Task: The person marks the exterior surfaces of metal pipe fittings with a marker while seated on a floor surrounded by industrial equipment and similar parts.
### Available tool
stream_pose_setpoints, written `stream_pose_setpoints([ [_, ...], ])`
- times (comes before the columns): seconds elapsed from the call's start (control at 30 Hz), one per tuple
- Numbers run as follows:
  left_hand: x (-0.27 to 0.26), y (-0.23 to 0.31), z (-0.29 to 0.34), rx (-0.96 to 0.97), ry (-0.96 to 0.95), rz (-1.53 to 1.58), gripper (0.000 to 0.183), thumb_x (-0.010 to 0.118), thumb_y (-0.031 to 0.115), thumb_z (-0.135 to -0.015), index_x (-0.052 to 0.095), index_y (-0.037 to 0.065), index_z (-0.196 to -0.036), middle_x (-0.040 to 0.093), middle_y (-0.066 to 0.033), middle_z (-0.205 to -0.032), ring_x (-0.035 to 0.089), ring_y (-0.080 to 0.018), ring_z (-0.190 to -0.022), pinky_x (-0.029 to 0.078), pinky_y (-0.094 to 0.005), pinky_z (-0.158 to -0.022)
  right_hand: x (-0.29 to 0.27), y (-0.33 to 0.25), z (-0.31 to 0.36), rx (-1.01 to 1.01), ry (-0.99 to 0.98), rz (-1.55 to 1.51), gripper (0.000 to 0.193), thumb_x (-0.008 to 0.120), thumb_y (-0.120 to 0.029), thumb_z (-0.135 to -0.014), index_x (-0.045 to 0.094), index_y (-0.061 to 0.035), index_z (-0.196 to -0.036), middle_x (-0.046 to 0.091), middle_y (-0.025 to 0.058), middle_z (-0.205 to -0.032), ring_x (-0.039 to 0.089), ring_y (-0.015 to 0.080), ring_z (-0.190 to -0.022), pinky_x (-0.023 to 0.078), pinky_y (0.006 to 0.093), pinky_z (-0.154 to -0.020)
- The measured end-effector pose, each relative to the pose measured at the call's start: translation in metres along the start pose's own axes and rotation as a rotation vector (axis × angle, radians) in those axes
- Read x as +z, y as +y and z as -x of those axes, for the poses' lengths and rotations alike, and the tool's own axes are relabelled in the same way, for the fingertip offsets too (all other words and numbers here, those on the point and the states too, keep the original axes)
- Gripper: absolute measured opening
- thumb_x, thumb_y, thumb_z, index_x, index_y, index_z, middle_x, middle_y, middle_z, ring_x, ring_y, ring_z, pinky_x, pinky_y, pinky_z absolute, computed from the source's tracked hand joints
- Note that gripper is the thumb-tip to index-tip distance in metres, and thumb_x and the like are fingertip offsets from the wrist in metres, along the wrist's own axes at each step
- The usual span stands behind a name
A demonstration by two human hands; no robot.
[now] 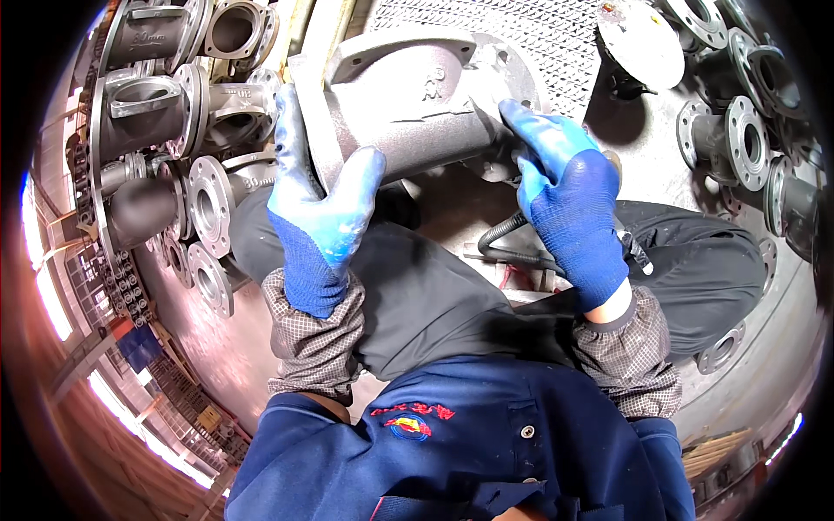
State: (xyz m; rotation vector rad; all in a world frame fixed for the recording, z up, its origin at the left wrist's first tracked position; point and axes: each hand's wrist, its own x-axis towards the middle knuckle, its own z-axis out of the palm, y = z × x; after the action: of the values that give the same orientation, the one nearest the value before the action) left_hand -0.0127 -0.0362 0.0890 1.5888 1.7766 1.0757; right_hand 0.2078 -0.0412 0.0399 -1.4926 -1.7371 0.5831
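A grey cast-metal valve body (pixel 408 117) with flanged ends lies sideways in front of me, above my knees. My left hand (pixel 326 208), in a blue coated glove, grips its left flange, with the thumb on the near side and the fingers along the outer face. On the other end, my right hand (pixel 560 165), gloved alike, has its fingers pressed against the body near the right flange (pixel 512 74). The undersides of both grips are hidden. Below the casting, a dark flexible hose (pixel 512 239) curves between my legs.
Similar flanged castings (pixel 143 108) are stacked at the left, and several more (pixel 730 143) stand at the right. Behind the valve body is a patterned metal mesh panel (pixel 521 26). A round pale disc (pixel 640 43) stands on a support at the far right.
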Motion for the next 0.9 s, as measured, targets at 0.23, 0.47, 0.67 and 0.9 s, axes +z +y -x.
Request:
stream_pose_setpoints([
  [0.23,0.0014,0.0005,-0.0006,-0.009,-0.014,0.017,0.078,0.071,0.007,-0.076,0.031,-0.008,-0.142,0.041,-0.0218,-0.142,0.041,-0.0234,-0.130,0.032,-0.0313,-0.107,-0.0032,-0.0010,0.0033,0.021,-0.051,0.042,0.040,0.057,0.007,-0.076,0.066,-0.0073,-0.113,0.066,0.0163,-0.090,0.065,0.0282,-0.079,0.051,0.0319,-0.072],
  [0.47,0.0001,0.0013,-0.0007,-0.023,-0.008,-0.051,0.078,0.071,0.006,-0.076,0.031,-0.008,-0.142,0.041,-0.0220,-0.142,0.041,-0.0242,-0.130,0.032,-0.0318,-0.107,-0.0030,-0.0044,0.0040,-0.016,-0.058,0.060,0.038,0.057,0.006,-0.076,0.066,-0.0055,-0.111,0.066,0.0173,-0.092,0.065,0.0301,-0.081,0.051,0.0345,-0.073],
  [0.67,-0.0003,-0.0009,-0.0001,-0.006,-0.005,-0.025,0.078,0.071,0.005,-0.076,0.031,-0.007,-0.142,0.041,-0.0221,-0.142,0.041,-0.0240,-0.130,0.032,-0.0319,-0.107,-0.0008,-0.0031,0.0040,0.025,-0.101,0.081,0.038,0.056,0.006,-0.076,0.067,-0.0049,-0.110,0.066,0.0178,-0.095,0.065,0.0309,-0.083,0.051,0.0350,-0.076],
  [0.9,-0.0012,-0.0002,-0.0008,-0.008,-0.019,0.005,0.078,0.071,0.006,-0.076,0.031,-0.006,-0.142,0.040,-0.0217,-0.143,0.040,-0.0244,-0.131,0.031,-0.0325,-0.108,-0.0034,-0.0048,0.0026,0.057,-0.112,0.065,0.041,0.057,0.008,-0.072,0.067,-0.0055,-0.110,0.066,0.0169,-0.096,0.065,0.0297,-0.085,0.052,0.0353,-0.077],
])
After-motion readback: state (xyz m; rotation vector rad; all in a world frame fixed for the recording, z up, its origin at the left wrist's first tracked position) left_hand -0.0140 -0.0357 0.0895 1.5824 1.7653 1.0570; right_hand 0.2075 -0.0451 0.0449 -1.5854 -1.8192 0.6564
